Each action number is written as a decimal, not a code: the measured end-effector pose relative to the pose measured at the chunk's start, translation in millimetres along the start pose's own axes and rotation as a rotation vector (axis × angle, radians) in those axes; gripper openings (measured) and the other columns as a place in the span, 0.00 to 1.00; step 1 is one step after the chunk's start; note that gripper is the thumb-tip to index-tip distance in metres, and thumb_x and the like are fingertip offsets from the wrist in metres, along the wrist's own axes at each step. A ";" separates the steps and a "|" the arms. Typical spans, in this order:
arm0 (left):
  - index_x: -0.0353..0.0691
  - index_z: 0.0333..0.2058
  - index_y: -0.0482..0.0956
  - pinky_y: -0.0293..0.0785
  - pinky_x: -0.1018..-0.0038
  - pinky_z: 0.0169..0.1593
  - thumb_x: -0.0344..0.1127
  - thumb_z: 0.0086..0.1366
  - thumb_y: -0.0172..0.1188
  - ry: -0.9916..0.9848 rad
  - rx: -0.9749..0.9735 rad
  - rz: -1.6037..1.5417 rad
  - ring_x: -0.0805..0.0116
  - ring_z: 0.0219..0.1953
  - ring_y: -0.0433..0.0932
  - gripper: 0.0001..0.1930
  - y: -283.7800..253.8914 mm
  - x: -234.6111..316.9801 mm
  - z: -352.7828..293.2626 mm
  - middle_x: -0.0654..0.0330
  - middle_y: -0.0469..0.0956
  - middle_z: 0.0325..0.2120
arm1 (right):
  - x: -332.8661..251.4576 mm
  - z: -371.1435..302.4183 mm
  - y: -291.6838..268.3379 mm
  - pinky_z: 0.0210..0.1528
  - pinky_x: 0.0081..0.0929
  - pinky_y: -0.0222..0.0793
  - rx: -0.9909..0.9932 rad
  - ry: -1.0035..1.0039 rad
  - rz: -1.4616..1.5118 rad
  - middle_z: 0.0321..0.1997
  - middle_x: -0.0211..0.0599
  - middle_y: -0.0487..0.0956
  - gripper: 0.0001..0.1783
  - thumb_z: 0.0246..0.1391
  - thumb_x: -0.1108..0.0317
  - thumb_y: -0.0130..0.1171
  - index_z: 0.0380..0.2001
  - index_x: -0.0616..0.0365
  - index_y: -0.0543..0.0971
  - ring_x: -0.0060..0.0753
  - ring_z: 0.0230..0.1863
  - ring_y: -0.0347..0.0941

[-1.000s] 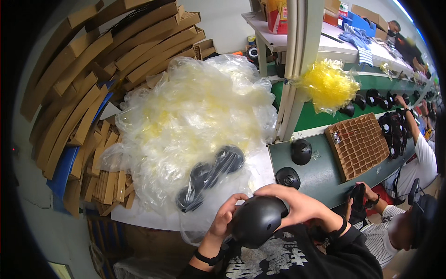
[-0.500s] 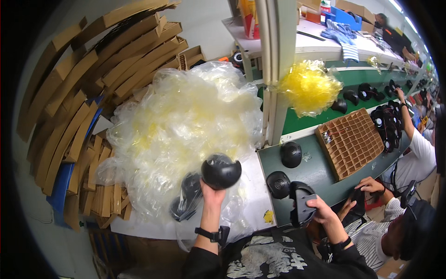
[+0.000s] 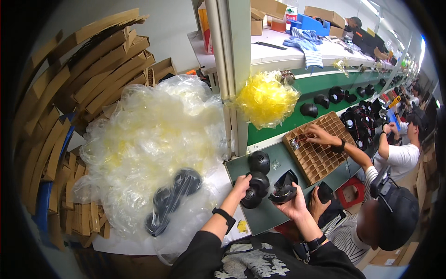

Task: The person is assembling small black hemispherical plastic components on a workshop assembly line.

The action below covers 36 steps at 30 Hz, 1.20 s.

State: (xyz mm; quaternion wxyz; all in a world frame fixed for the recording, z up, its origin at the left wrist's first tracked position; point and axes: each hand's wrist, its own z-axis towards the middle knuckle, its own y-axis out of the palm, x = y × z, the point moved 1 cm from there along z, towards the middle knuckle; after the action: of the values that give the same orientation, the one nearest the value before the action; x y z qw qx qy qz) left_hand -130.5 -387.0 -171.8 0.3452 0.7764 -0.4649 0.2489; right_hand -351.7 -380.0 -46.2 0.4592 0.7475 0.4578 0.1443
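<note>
My left hand (image 3: 241, 186) has its fingers closed at the edge of a smooth black rounded shell (image 3: 261, 181). It overlaps a perforated black shell (image 3: 251, 199) on the dark green work surface (image 3: 254, 222). Just beyond stands another perforated black shell (image 3: 259, 162). My right hand (image 3: 294, 204) grips a black hollow housing (image 3: 284, 189) from below, its open inside turned partly upward. To the left, black rounded pieces in clear plastic (image 3: 186, 182) lie at the front of a large heap of clear and yellowish plastic bags (image 3: 148, 135).
A co-worker's hand (image 3: 320, 136) reaches into a divided cardboard tray (image 3: 320, 174); their other hand (image 3: 319, 202) holds a black part. Flattened cardboard dividers (image 3: 88, 88) are stacked at left. A post (image 3: 239, 88) with a yellow plastic bundle (image 3: 267, 100) rises before a green conveyor (image 3: 274, 134).
My left hand has moved right with the smooth shell, down to the perforated shells. My right hand has tilted the housing, showing its inside. The co-worker now reaches into the tray. The view has swung right.
</note>
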 end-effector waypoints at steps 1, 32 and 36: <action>0.33 0.52 0.66 0.71 0.69 0.49 0.41 0.69 0.46 0.325 0.639 0.661 0.62 0.48 0.73 0.19 -6.9 -8.3 -0.8 0.53 0.72 0.48 | 6.0 -0.1 9.9 0.54 0.43 0.64 0.019 0.014 -0.034 0.47 0.45 0.75 0.27 0.56 0.47 0.47 0.47 0.58 0.71 0.42 0.48 0.71; 0.32 0.57 0.51 0.65 0.64 0.50 0.45 0.41 0.75 1.381 0.738 0.743 0.53 0.49 0.64 0.51 44.1 257.0 -201.0 0.46 0.59 0.50 | -129.1 332.5 29.9 0.45 0.34 0.72 0.137 -0.460 -0.570 0.48 0.38 0.75 0.28 0.54 0.48 0.55 0.52 0.55 0.69 0.33 0.46 0.74; 0.39 0.48 0.65 0.70 0.69 0.43 0.37 0.55 0.65 0.813 0.009 0.645 0.63 0.37 0.72 0.25 12.2 166.6 -250.4 0.58 0.71 0.39 | -166.6 394.2 -12.0 0.47 0.34 0.70 0.227 -0.438 -0.631 0.50 0.40 0.74 0.32 0.52 0.49 0.57 0.54 0.57 0.66 0.35 0.48 0.72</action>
State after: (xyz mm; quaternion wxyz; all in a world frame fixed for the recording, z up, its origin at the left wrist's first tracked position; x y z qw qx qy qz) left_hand -83.8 -290.4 109.4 0.4002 0.4356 -0.5079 0.6262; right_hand -197.3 -732.7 -233.5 0.4821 0.6291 0.5693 -0.2184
